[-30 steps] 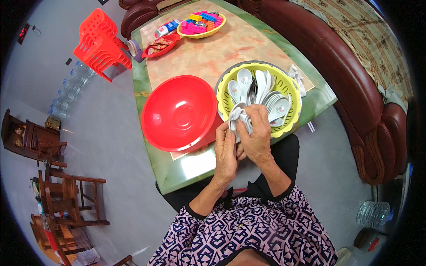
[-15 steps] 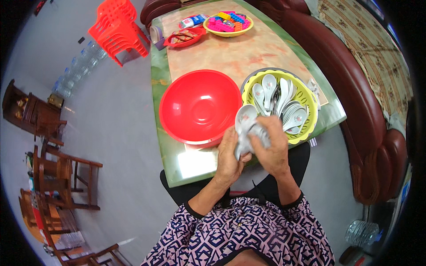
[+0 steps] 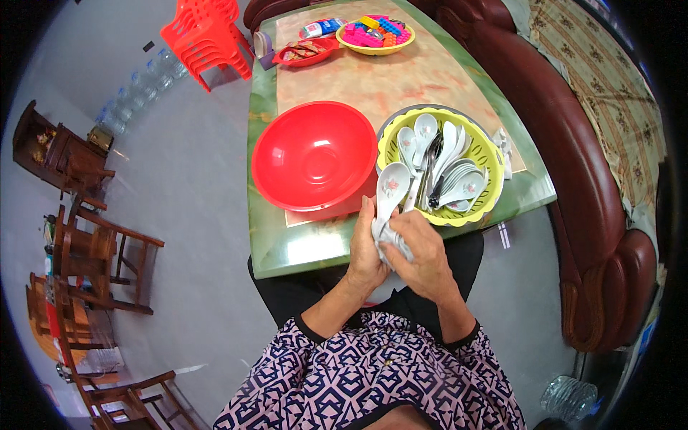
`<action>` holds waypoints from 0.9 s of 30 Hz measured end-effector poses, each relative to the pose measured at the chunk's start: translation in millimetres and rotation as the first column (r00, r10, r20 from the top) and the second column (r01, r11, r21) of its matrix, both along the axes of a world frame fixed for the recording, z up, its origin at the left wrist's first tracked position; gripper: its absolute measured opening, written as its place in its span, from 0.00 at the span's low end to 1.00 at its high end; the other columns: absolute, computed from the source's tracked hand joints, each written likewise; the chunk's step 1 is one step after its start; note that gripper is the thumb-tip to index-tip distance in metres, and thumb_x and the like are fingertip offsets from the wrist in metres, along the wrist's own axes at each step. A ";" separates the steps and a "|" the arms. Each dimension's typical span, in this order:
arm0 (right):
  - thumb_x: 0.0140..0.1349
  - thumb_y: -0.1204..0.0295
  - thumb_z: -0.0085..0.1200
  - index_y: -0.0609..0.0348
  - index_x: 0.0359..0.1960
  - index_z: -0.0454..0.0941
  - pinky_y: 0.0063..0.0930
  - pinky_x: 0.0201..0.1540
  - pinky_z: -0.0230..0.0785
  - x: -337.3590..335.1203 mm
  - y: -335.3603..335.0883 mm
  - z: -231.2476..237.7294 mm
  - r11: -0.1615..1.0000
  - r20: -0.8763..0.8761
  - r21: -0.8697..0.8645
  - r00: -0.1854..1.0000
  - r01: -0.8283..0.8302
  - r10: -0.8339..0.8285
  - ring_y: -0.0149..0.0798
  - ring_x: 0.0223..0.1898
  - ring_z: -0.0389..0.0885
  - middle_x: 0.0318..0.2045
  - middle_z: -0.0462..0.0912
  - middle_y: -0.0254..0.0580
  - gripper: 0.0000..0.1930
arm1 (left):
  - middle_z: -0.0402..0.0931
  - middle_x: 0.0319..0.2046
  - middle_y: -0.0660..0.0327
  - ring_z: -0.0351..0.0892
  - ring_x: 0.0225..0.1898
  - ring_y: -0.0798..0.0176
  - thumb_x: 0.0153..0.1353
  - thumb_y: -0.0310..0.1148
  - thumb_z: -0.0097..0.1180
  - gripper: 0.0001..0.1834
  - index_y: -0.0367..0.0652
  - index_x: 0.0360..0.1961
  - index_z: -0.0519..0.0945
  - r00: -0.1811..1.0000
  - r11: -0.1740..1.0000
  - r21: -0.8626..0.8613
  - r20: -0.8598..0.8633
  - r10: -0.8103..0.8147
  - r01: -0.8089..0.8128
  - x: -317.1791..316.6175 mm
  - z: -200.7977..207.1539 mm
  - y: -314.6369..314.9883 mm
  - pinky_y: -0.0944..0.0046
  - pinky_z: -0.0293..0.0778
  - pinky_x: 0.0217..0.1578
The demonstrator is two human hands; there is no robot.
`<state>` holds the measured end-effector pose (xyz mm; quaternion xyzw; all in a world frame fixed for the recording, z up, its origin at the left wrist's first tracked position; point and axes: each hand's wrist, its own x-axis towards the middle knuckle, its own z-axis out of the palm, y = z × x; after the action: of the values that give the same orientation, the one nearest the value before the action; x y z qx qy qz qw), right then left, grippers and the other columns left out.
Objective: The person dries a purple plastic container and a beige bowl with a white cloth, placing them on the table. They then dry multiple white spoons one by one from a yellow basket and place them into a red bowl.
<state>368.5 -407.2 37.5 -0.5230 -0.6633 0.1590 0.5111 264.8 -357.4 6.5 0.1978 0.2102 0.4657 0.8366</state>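
Between both hands a white soup spoon [image 3: 393, 185] with a pink flower print stands bowl-up. My left hand [image 3: 367, 247] is closed around its handle from the left. In my right hand [image 3: 418, 256] is a pale grey cloth [image 3: 394, 244], wrapped around the lower handle; the handle's end is hidden. Just beyond my right hand, a yellow-green slotted basket [image 3: 489, 147] holds several similar white spoons [image 3: 462, 185] and some metal cutlery [image 3: 431, 161]. To its left sits a large red basin [image 3: 315, 154] with nothing visible inside.
A green-edged, marble-patterned table [image 3: 322, 82] carries everything. Farther back are a yellow bowl [image 3: 376, 50] of coloured building blocks, a red dish [image 3: 308, 57] of packets and a purple tape roll [image 3: 263, 46]. Crumpled tissue [image 3: 505, 150] lies by the basket. A brown leather sofa [image 3: 530, 129] runs along the right.
The cloth has slid from near the spoon's bowl down to its handle, with my right hand moving lower and slightly left. The whole view has shifted a little.
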 end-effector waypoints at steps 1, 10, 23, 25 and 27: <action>0.48 0.80 0.60 0.66 0.39 0.74 0.33 0.39 0.68 -0.1 -5.7 1.3 0.999 -0.023 0.000 0.998 -0.052 0.052 0.48 0.35 0.75 0.34 0.74 0.48 0.15 | 0.74 0.36 0.63 0.74 0.35 0.70 0.71 0.48 0.34 0.21 0.42 0.45 0.72 0.997 0.998 0.046 0.059 -0.052 0.049 -2.2 -0.6 1.0 0.70 0.72 0.37; 0.41 0.79 0.63 0.59 0.41 0.77 0.35 0.40 0.67 8.5 25.5 -6.2 0.892 0.071 0.292 0.923 0.344 -0.378 0.46 0.38 0.72 0.38 0.71 0.44 0.21 | 0.69 0.24 0.68 0.62 0.18 0.78 0.71 0.39 0.39 0.18 0.37 0.53 0.70 0.892 0.959 0.284 -0.438 0.115 0.016 -0.4 11.7 -12.5 0.75 0.58 0.18; 0.45 0.82 0.58 0.63 0.41 0.76 0.33 0.42 0.67 20.6 0.7 -0.3 0.994 0.034 0.077 0.996 0.082 -0.084 0.45 0.39 0.72 0.38 0.72 0.44 0.17 | 0.71 0.24 0.66 0.62 0.15 0.78 0.70 0.37 0.42 0.15 0.38 0.50 0.68 0.898 0.973 0.223 -0.436 0.054 0.050 -13.6 -4.4 -10.8 0.77 0.59 0.15; 0.45 0.82 0.59 0.64 0.40 0.76 0.34 0.44 0.68 20.9 -6.7 3.0 0.985 -0.191 0.108 0.975 0.138 -0.115 0.44 0.40 0.72 0.39 0.72 0.46 0.17 | 0.73 0.25 0.65 0.63 0.15 0.77 0.70 0.38 0.44 0.14 0.39 0.49 0.68 0.953 0.993 0.046 -0.289 -0.088 0.105 -15.9 4.2 -5.6 0.76 0.61 0.15; 0.45 0.82 0.59 0.62 0.45 0.73 0.34 0.49 0.68 15.3 -2.5 -5.1 0.962 -0.120 0.186 0.976 0.200 -0.180 0.48 0.47 0.73 0.46 0.72 0.52 0.21 | 0.73 0.27 0.65 0.64 0.14 0.76 0.69 0.36 0.45 0.14 0.42 0.51 0.68 0.966 0.981 -0.005 -0.174 -0.191 0.193 -16.7 9.2 -9.9 0.75 0.61 0.15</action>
<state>383.8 -409.7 32.4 -0.5226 -0.5955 0.0692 0.6062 248.1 -367.2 15.7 0.2620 0.2593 0.3649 0.8550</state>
